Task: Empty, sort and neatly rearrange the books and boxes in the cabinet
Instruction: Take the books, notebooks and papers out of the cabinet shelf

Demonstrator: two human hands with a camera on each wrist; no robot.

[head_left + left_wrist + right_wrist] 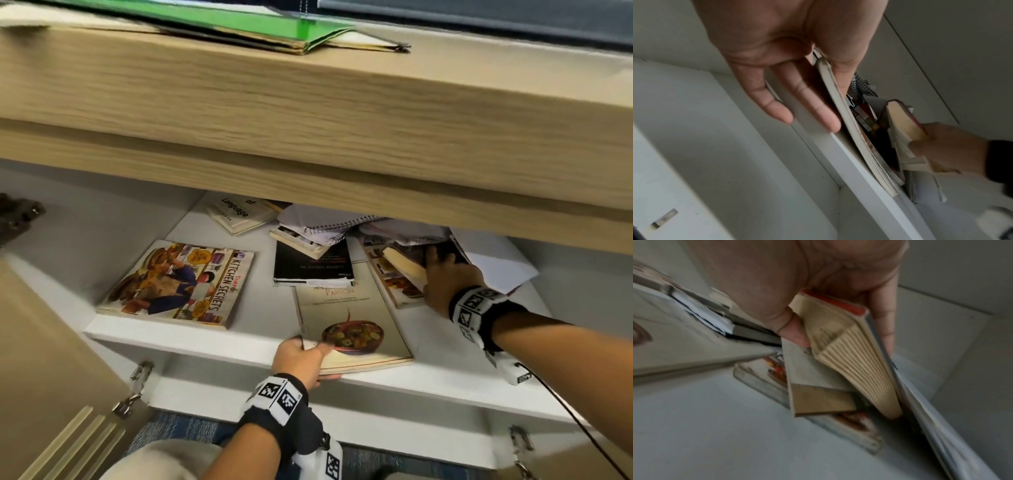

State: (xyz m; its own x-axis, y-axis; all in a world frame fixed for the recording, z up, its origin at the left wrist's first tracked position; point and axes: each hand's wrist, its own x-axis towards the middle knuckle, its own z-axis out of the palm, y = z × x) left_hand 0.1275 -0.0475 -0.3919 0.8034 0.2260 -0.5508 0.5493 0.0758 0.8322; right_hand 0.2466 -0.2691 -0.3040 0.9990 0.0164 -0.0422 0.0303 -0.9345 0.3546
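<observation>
My left hand (pixel 303 356) pinches the near corner of a grey cookbook with a bowl on its cover (pixel 352 325), thumb on top, fingers (pixel 813 104) under its edge (pixel 840 107) at the shelf front. My right hand (pixel 445 274) grips a small thick paperback with yellowed pages (pixel 407 257), (pixel 855 363), lifted off the pile at the right. The right thumb (pixel 795 331) presses on the page block. Beneath it lies a food picture book (pixel 818 418). A black book (pixel 311 267) overlaps the cookbook's far end.
The white shelf (pixel 205 339) also holds a "Kitchen Secrets" book (pixel 181 284) at left, a "Language" book (pixel 239 212) at the back, a spiral notebook (pixel 335 226) and loose papers (pixel 496 263). A wooden top with green folders (pixel 239 24) overhangs. Open cabinet door (pixel 51 394) at left.
</observation>
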